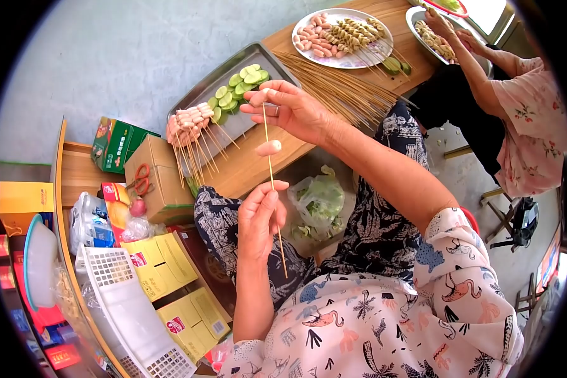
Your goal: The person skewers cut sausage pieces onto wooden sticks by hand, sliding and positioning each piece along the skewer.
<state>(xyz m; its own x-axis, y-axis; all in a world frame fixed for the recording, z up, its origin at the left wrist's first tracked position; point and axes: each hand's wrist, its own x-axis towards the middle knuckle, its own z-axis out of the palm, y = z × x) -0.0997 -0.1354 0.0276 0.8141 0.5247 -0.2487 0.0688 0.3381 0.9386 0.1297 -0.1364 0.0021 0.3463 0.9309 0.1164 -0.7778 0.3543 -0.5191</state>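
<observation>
My left hand [262, 217] pinches a bamboo skewer [270, 173] between thumb and fingers, holding it nearly upright. One small pink sausage [269, 148] is threaded on it, above that hand. At the skewer's upper tip, my right hand [291, 112] grips a second small sausage [257, 99], partly covered by the fingers. Whether the tip has pierced it I cannot tell. Behind my hands, a metal tray [195, 101] bears skewered sausages [189, 123] and green cucumber-like slices [238, 87]. Loose bamboo skewers [346, 88] lie in a heap on the wooden table [233, 176].
A white plate [359, 16] holds loose sausages and skewered spiral pieces. At right, another person [529, 120] handles food over a basin [416, 16]. Left of me are a cardboard box [157, 170], red scissors [141, 179], yellow boxes [160, 264] and a white basket [116, 302]. Bagged greens [318, 201] sit below.
</observation>
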